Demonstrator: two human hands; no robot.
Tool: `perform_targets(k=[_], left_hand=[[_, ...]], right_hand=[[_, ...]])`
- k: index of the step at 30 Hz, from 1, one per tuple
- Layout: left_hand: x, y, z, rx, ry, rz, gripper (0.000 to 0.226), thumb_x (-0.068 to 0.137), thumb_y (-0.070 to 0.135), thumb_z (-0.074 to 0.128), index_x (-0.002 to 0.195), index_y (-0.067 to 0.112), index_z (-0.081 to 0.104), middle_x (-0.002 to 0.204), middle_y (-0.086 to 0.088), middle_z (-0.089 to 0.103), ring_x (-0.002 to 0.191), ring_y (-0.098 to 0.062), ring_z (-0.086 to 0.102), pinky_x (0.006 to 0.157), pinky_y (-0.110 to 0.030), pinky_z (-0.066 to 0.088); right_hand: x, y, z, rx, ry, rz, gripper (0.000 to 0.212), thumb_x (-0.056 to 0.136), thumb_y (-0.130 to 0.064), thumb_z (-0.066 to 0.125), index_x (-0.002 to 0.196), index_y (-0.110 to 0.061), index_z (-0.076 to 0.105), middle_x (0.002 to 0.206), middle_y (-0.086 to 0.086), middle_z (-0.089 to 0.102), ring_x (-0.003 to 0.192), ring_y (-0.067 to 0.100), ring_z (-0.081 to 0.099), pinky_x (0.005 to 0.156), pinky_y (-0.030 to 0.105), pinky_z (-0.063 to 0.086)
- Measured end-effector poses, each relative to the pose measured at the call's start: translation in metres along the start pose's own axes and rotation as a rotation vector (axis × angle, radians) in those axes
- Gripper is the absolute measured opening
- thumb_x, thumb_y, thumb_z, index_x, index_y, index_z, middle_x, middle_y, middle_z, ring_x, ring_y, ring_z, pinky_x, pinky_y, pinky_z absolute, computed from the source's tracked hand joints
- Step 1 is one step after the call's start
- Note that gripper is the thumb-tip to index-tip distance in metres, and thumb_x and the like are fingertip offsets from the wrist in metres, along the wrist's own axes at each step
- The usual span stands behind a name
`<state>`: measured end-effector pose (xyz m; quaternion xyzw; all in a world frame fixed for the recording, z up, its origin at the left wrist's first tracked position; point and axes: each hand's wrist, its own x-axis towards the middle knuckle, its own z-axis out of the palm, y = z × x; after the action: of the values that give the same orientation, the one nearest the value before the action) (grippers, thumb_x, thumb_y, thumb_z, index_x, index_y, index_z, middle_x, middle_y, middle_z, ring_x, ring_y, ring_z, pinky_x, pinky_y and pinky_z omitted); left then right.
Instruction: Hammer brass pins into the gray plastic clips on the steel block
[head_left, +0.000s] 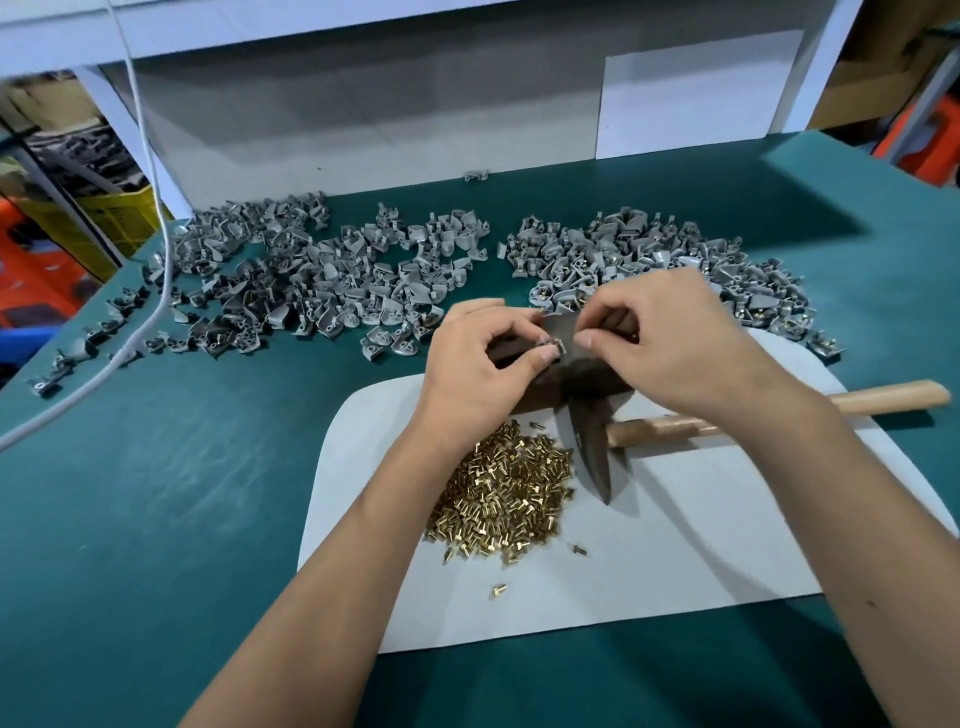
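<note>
Far left on the green matte surface (182, 493): white cable (150, 312) trailing past loose gray plastic clips (311, 280), curved and ribbed, heaped in a wide drift. Further right, second heap of clips (649, 254), brass glinting in several, likely finished ones.

At centre, on a white rounded mat (675, 545): left hand (478, 364) with thumb and forefinger pinching one small gray clip (551, 345) against the top of the dark steel block (576, 374). Right hand (670, 348) just beside, fingers curled, tips pinching at the same clip, presumably seating a pin; pin itself too small to make out.

Judged step: loading, not yet striking. Best done by setting the clip flat on the block, pin upright in its hole, held low and clear of the head before reaching for the hammer (597, 457). Risk: tilted pin bending or skating off smooth steel.

Below the left wrist, pile of brass pins (504, 493), short, headed, shiny. Hammer lying right of it, worn dark wedge head, pale wooden handle running right, untouched.
</note>
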<state>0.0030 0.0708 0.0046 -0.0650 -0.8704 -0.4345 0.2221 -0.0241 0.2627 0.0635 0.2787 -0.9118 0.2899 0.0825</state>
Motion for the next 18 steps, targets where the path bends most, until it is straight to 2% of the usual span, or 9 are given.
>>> perform_targets(k=[3, 6, 9, 12, 16, 18], left_hand=[[0.002, -0.003, -0.004, -0.026, -0.022, -0.077, 0.007, 0.081, 0.025, 0.086, 0.085, 0.027, 0.081, 0.112, 0.013, 0.073, 0.121, -0.01, 0.057, 0.111, -0.036, 0.039], [0.003, -0.002, -0.006, -0.066, -0.033, -0.111, 0.009, 0.079, 0.025, 0.087, 0.085, 0.027, 0.081, 0.114, 0.012, 0.073, 0.119, -0.008, 0.061, 0.112, -0.041, 0.042], [0.002, -0.002, -0.007, -0.112, -0.047, -0.14, 0.011, 0.078, 0.018, 0.087, 0.082, 0.023, 0.078, 0.116, 0.009, 0.073, 0.119, -0.007, 0.063, 0.112, -0.043, 0.044], [0.002, -0.002, -0.008, -0.143, -0.059, -0.168, 0.011, 0.08, 0.012, 0.084, 0.08, 0.019, 0.075, 0.118, 0.008, 0.073, 0.118, -0.006, 0.064, 0.111, -0.043, 0.046], [0.001, 0.0, -0.007, -0.189, -0.084, -0.202, 0.007, 0.082, 0.01, 0.083, 0.081, 0.014, 0.076, 0.119, 0.006, 0.073, 0.114, -0.002, 0.065, 0.108, -0.043, 0.049], [0.001, -0.001, -0.006, -0.209, -0.086, -0.22, 0.007, 0.082, 0.009, 0.083, 0.082, 0.012, 0.077, 0.119, 0.004, 0.073, 0.113, -0.003, 0.066, 0.108, -0.043, 0.049]], right_hand=[[-0.004, 0.012, -0.026, -0.122, -0.245, 0.049, 0.013, 0.085, -0.03, 0.08, 0.073, -0.027, 0.076, 0.06, -0.015, 0.067, 0.06, -0.002, 0.062, 0.055, 0.008, 0.042], [-0.017, 0.017, -0.034, -0.249, -0.534, 0.071, 0.013, 0.077, -0.044, 0.084, 0.081, -0.035, 0.076, 0.067, -0.026, 0.068, 0.065, -0.007, 0.063, 0.059, 0.015, 0.048], [-0.025, 0.017, -0.025, -0.299, -0.545, 0.043, 0.025, 0.07, -0.045, 0.089, 0.086, -0.038, 0.071, 0.072, -0.018, 0.063, 0.069, -0.001, 0.058, 0.062, 0.024, 0.045], [-0.027, 0.018, -0.019, -0.263, -0.553, 0.036, 0.027, 0.074, -0.038, 0.088, 0.081, -0.036, 0.062, 0.077, -0.013, 0.062, 0.075, 0.008, 0.059, 0.067, 0.031, 0.049], [-0.024, 0.026, -0.036, -0.218, -0.667, 0.035, 0.016, 0.085, -0.027, 0.081, 0.086, -0.027, 0.065, 0.081, -0.012, 0.069, 0.079, 0.009, 0.065, 0.077, 0.038, 0.054], [-0.021, 0.027, -0.046, -0.066, -0.628, 0.023, 0.008, 0.092, -0.022, 0.074, 0.091, -0.025, 0.066, 0.08, -0.011, 0.072, 0.077, 0.007, 0.067, 0.077, 0.038, 0.055]])
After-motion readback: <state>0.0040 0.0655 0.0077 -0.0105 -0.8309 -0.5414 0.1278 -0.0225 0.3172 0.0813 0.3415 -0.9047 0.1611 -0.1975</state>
